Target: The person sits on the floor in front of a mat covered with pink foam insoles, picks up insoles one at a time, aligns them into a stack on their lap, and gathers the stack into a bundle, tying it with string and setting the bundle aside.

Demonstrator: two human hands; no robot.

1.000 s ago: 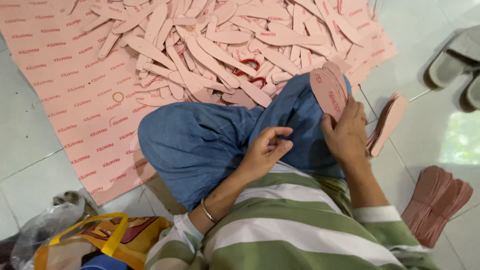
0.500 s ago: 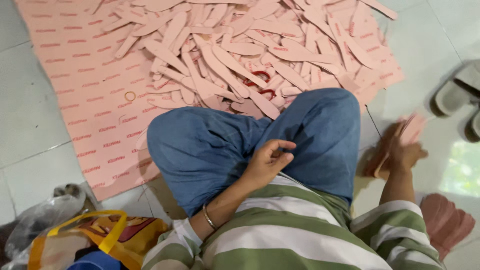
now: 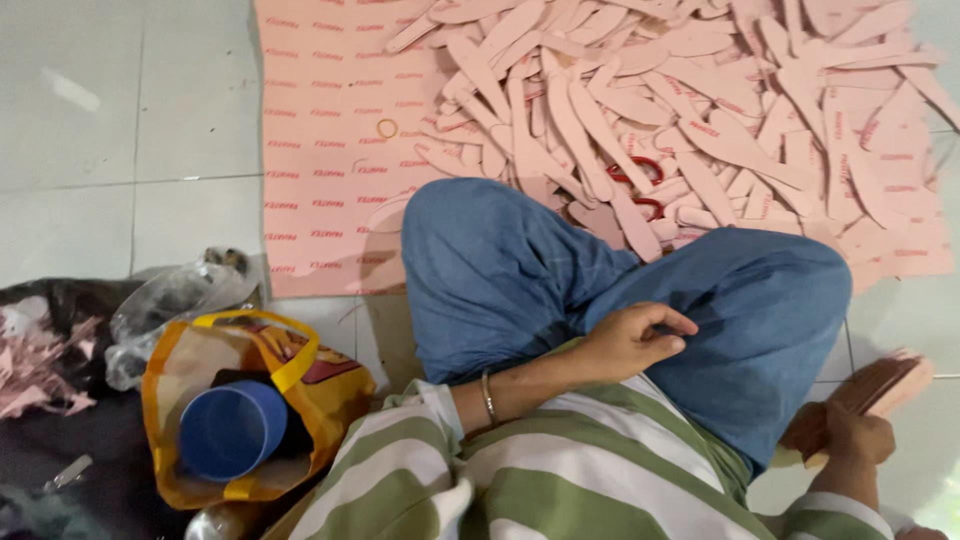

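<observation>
right hand [image 3: 838, 440] is closed around one end of a stack of pink insoles [image 3: 880, 385], held low beside the right knee over the floor tiles [image 3: 130, 130]; its long axis runs up and to the right, free end pointing away from the body. left hand [image 3: 632, 340] rests loosely curled on the jeans [image 3: 560, 270], holding nothing. judged partly done: one stack gathered, while a large loose pile of pink cutouts [image 3: 700, 110] lies unsorted on the pink sheet [image 3: 320, 150].

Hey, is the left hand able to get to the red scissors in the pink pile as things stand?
Probably yes. The left hand rests empty on the blue-trousered knee, and the red scissors lie just beyond it, partly under pink cutouts. Only the raised knee and a few loose cutouts lie between.
</observation>
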